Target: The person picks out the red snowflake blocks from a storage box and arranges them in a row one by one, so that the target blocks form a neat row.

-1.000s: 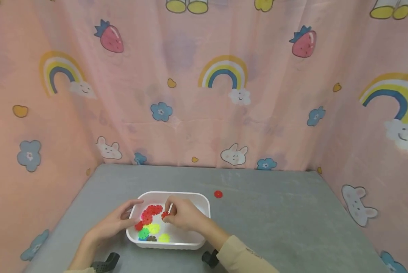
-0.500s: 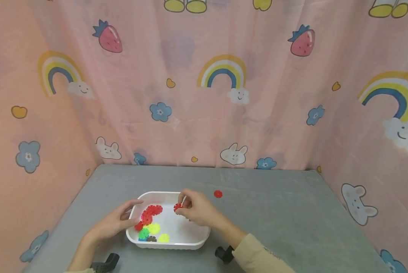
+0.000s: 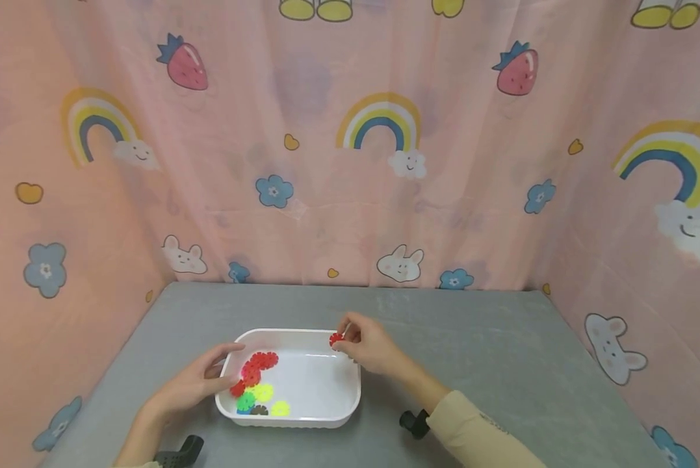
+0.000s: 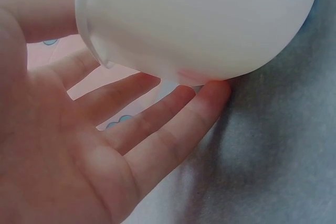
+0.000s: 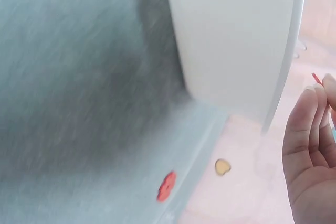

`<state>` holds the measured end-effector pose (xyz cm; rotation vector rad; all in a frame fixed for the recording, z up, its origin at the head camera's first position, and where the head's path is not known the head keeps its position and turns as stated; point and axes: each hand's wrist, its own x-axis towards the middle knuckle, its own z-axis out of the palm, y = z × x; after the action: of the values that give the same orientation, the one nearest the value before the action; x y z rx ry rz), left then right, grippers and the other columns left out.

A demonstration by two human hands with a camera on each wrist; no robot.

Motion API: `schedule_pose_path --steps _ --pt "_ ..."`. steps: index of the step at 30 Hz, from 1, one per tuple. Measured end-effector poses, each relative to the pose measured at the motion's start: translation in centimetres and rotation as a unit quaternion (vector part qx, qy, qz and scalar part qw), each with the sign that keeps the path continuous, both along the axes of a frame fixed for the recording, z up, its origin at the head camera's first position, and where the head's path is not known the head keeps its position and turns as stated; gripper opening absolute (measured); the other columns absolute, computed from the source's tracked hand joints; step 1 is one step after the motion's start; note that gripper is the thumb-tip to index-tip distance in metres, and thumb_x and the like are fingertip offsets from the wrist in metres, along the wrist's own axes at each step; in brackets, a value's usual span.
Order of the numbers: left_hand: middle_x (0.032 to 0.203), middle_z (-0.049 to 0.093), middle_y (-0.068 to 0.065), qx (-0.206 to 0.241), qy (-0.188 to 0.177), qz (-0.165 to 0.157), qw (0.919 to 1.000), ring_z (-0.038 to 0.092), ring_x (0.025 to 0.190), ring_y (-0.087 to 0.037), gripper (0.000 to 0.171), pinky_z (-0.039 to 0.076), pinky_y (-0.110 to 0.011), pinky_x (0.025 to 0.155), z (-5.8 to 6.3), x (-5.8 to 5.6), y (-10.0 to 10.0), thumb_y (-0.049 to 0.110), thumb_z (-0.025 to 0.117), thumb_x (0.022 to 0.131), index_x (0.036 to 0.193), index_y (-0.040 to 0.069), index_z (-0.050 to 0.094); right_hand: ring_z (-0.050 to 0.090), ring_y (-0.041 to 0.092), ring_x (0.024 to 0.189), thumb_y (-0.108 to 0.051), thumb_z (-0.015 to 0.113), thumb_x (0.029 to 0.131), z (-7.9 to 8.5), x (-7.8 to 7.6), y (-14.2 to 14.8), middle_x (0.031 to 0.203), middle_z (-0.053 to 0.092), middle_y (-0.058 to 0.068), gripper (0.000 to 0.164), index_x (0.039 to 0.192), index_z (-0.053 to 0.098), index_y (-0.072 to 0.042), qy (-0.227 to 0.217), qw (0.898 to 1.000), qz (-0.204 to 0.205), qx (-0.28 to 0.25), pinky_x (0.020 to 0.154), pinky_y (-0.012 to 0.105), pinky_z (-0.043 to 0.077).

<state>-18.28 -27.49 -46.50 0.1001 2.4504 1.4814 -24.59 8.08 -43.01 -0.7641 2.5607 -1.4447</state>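
Pinching a red notched plastic disc point(image 3: 335, 340), the right hand point(image 3: 370, 343) has shifted from over the middle of the white plastic tray point(image 3: 317, 393) to its far-right rim; unloading looks underway. Left hand point(image 3: 193, 379) grips its left rim. Second red disc point(image 5: 167, 186) lies right of it.

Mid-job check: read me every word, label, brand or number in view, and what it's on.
No readable text.
Right sleeve: small dark marking, too small to read.
White tray, coloured pieces: no text seen.
Pink curtain: printed pictures, no words seen.
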Motion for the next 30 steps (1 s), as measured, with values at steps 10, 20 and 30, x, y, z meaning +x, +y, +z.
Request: schedule_pose_path --steps 10,20,30 --pt "0.16 0.03 -0.023 0.007 -0.001 -0.003 1.0 0.035 0.143 -0.051 0.073 0.05 -0.058 0.1 0.0 -0.1 0.0 0.03 0.077 0.089 0.151 0.012 0.042 0.053 0.017 0.059 -0.008 0.075 0.092 -1.1 -2.0 3.3 0.073 0.056 0.003 0.018 0.1 0.06 -0.01 0.004 0.997 -0.079 0.018 0.051 0.025 0.048" --pt "0.16 0.031 -0.023 0.009 -0.003 -0.003 0.9999 0.034 0.143 -0.052 0.073 0.05 -0.059 0.1 0.0 -0.2 -0.1 0.029 0.077 0.089 0.151 0.012 0.042 0.058 0.018 0.056 -0.003 0.076 0.09 -3.2 -4.6 6.1 0.07 0.059 0.004 0.02 0.101 0.06 -0.005 -0.002 0.989 -0.149 0.019 0.051 0.026 0.052" --pt "0.159 0.031 -0.023 0.006 0.0 -0.001 1.0 0.036 0.141 -0.053 0.074 0.052 -0.058 0.097 0.0 -0.2 -0.1 0.03 0.078 0.088 0.151 0.013 0.043 0.062 0.018 0.053 0.001 0.075 0.089 -5.1 -6.1 7.4 0.067 0.062 0.007 0.018 0.099 0.059 0.001 -0.04 0.981 -0.19 0.026 0.05 0.027 0.054"
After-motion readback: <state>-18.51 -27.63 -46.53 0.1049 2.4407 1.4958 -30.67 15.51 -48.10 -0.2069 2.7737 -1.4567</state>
